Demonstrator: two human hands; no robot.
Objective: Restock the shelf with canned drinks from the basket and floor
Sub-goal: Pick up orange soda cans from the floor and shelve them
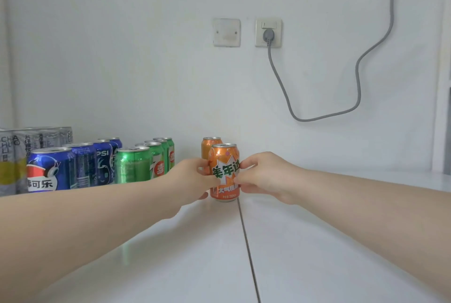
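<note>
An orange can [224,156] stands upright on the white shelf [317,241], held from both sides. My left hand [192,178] grips its left side and my right hand [263,175] grips its right side. A second orange can [207,146] stands right behind it, mostly hidden. To the left run rows of green cans [133,166] and blue cans [52,171], and tall grey cans [14,153] stand at the far left. The basket and the floor are out of view.
A seam [246,241] runs front to back across the shelf top under the orange can. On the white wall behind are a blank plate [227,32] and a socket [268,33] with a grey cable [357,78] looping down to the right.
</note>
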